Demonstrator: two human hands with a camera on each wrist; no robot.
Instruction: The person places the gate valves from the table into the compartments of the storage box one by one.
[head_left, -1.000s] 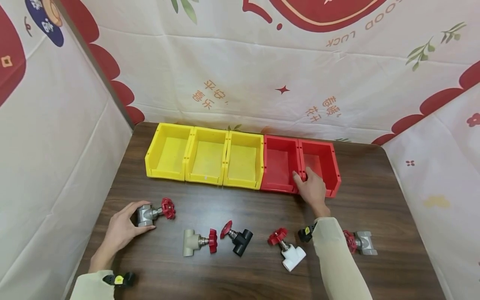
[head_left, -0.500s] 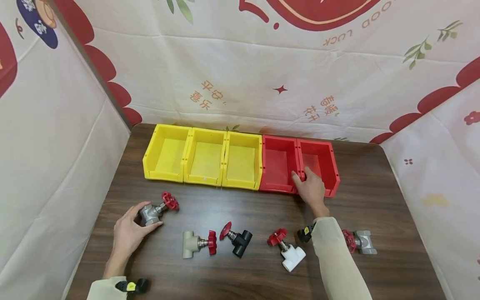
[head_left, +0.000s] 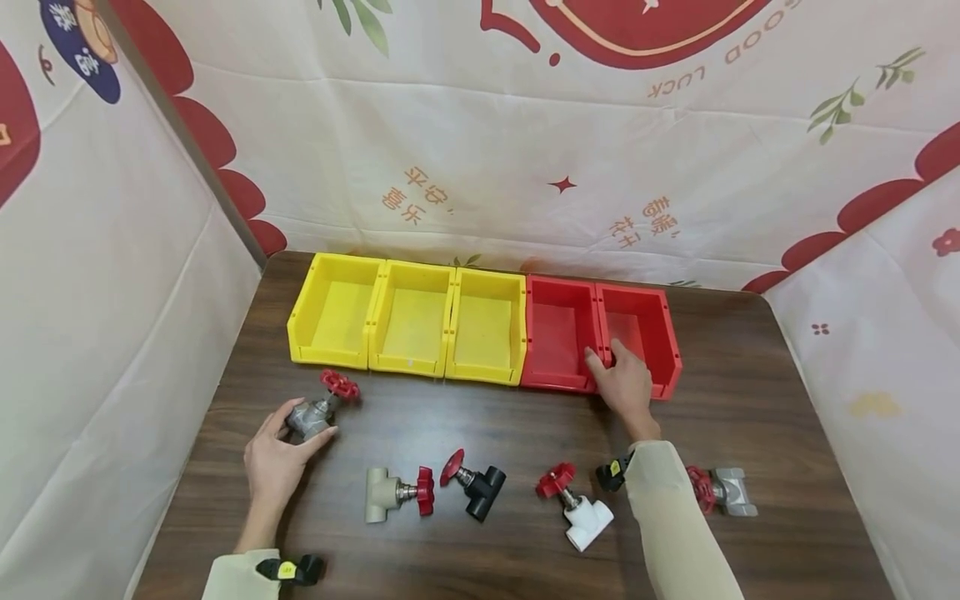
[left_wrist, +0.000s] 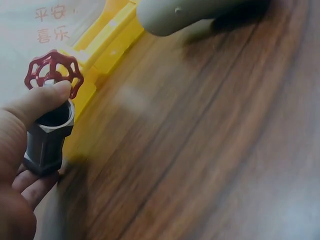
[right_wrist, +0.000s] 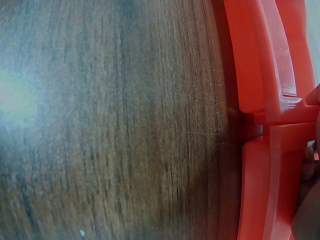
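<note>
Pinching a silver handwheel valve (head_left: 309,421) by its body, the left hand (head_left: 277,458) has it near the yellow bins (head_left: 405,365); lifted or resting, can't tell. Then a beige tee valve (head_left: 384,494), black tee valve (head_left: 483,492), red bins (head_left: 555,381) with the right hand (head_left: 624,383) straddling their adjoining walls (gripping or not, can't tell), white tee valve (head_left: 588,523), second silver valve (head_left: 733,492) past the sleeve (head_left: 682,525). Looks early to me: one valve in hand, four lying on the table (head_left: 450,575), all five outside the bins.

A red-wheeled grey valve (head_left: 311,418) slants in the left hand (head_left: 277,458).
</note>
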